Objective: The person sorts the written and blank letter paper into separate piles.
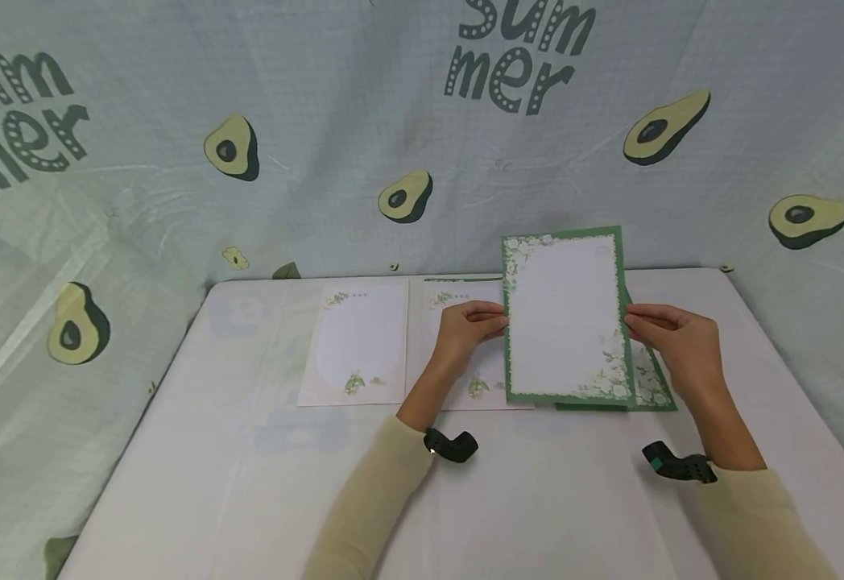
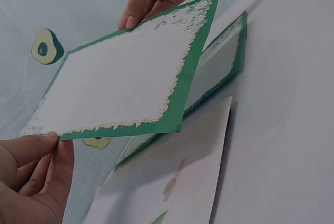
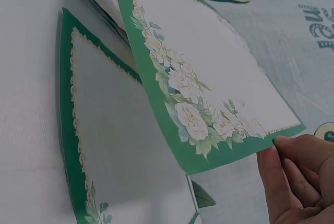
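A sheet of stationery paper [image 1: 563, 318] with a green border and white flowers in its corners is held up off the table, tilted. My left hand [image 1: 465, 330] pinches its left edge between thumb and fingers. At the opposite edge, my right hand [image 1: 683, 342] pinches it the same way. Below it lies another green-bordered sheet [image 1: 657, 383], partly covered in the head view; the right wrist view shows more of this lower sheet [image 3: 125, 145]. Under my left hand is a pale sheet [image 1: 476, 354] with small leaf prints, a strip of green showing behind its top edge.
Left of my hands, a second pale sheet [image 1: 360, 342] with leaf prints lies flat. The table [image 1: 248, 483] has a white cover, and a cloth with avocado prints [image 1: 320, 97] hangs behind and beside it. Each wrist wears a black band [image 1: 451, 445].
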`<state>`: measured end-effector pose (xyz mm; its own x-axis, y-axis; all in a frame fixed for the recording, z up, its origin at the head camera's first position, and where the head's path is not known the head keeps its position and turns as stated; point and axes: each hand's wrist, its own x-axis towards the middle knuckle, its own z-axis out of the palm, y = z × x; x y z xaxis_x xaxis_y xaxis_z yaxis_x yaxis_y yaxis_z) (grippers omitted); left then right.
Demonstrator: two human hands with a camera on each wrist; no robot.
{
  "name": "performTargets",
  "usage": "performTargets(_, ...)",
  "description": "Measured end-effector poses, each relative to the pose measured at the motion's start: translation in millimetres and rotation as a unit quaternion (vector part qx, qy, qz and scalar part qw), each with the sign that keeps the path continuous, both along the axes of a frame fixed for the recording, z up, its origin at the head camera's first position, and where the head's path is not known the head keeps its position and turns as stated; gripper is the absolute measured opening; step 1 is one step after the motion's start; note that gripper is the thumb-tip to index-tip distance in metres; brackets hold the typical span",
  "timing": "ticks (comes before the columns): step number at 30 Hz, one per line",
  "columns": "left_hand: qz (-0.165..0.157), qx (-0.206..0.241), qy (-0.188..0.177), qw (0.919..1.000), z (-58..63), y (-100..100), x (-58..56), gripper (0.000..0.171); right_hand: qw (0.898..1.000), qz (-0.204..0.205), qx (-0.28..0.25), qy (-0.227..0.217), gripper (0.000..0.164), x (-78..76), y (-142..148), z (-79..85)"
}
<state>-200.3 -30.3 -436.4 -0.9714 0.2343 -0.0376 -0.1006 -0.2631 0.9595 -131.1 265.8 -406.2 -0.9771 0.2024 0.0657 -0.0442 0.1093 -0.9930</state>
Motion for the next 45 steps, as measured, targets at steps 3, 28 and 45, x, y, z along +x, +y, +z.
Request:
performTargets(3,-0.003,0.005,-0.001,1.0000,-0.4,3.3,0.7,0.021,1.000,-0.002,-0.008,0.001,0.029,0.5,3.2,-0.5)
performTargets(28,-0.016,0.029,-0.015,0.9993,0.6,20.2,4.9,0.021,0.997,-0.016,0.081,-0.012,0.043,4.1,19.8,4.5)
performTargets(45,-0.024,0.043,-0.015,0.9987,-0.1,32.4,3.8,0.022,0.995,-0.024,0.089,-0.028,0.038,2.3,32.6,5.5)
